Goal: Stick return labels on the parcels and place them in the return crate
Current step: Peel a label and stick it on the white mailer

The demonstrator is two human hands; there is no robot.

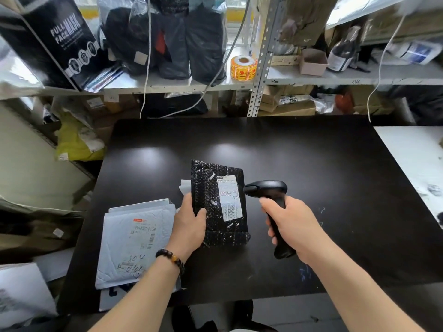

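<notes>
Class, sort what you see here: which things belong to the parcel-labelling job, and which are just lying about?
Job: black bubble parcel in the left hand; barcode scanner in the right hand; white mailers stacked on the black table.
Lying about: Full Face Mask box; black bags; dark bottle; small pink box, all on shelves.

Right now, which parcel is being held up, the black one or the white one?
The black parcel, gripped by the left hand and facing the scanner. The white parcel just lies flat on the table.
</notes>
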